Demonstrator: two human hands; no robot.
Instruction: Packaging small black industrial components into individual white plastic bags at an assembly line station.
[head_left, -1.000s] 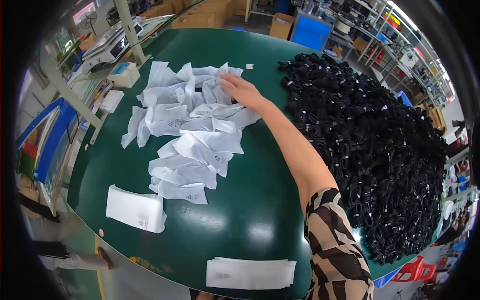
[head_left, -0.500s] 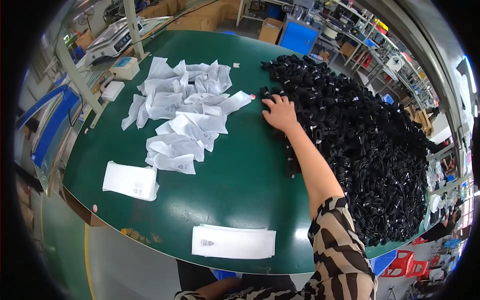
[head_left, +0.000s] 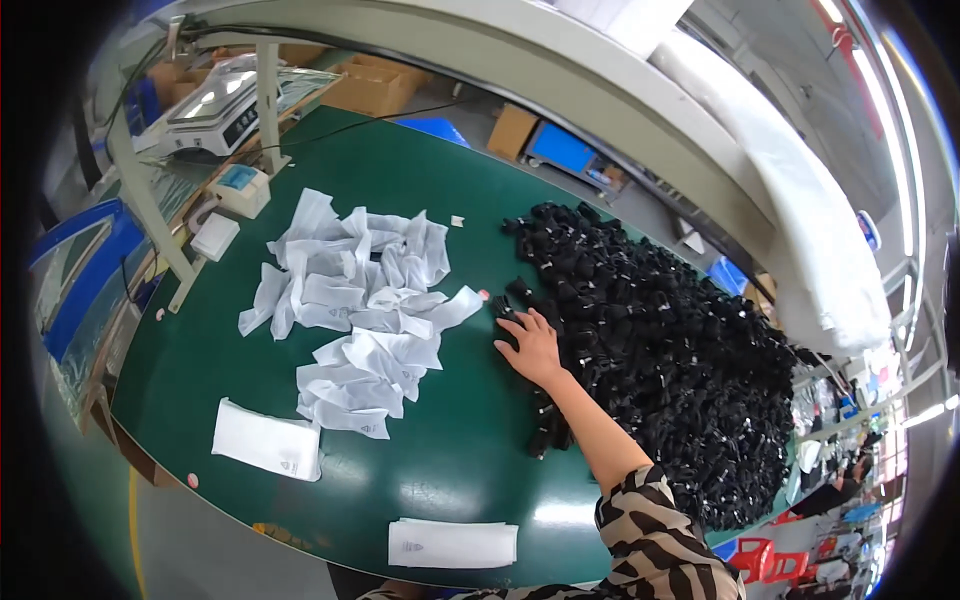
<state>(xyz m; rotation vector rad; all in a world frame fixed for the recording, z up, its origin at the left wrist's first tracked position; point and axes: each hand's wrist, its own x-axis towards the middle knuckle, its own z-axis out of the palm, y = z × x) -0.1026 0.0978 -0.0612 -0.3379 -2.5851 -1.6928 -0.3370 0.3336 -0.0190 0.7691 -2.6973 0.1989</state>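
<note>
My right hand (head_left: pixel 532 348) reaches to the left edge of a large heap of black coiled cables (head_left: pixel 660 380). Its fingers are spread and rest on or just over a small black cable bundle (head_left: pixel 508 308); the fingertips partly cover it. My left hand is out of view. Left of the right hand lies a loose spread of crumpled white sleeve-like bags (head_left: pixel 345 370), some with small dark print. A flat stack of white bags (head_left: pixel 452 545) lies at the near edge, and another white stack (head_left: pixel 265 440) at the near left.
The green table (head_left: pixel 450 440) carries all of this. A beam (head_left: pixel 480 50) crosses above the far side, with a white plastic-wrapped roll (head_left: pixel 790 190) at right. A scale (head_left: pixel 212 110) and a small white box (head_left: pixel 240 190) stand at the far left. Red stools (head_left: pixel 760 562) show at lower right.
The view has tilted upward, so the table sits lower and the overhead beam shows. My right hand stays at the left edge of the cable heap, fingers still spread.
</note>
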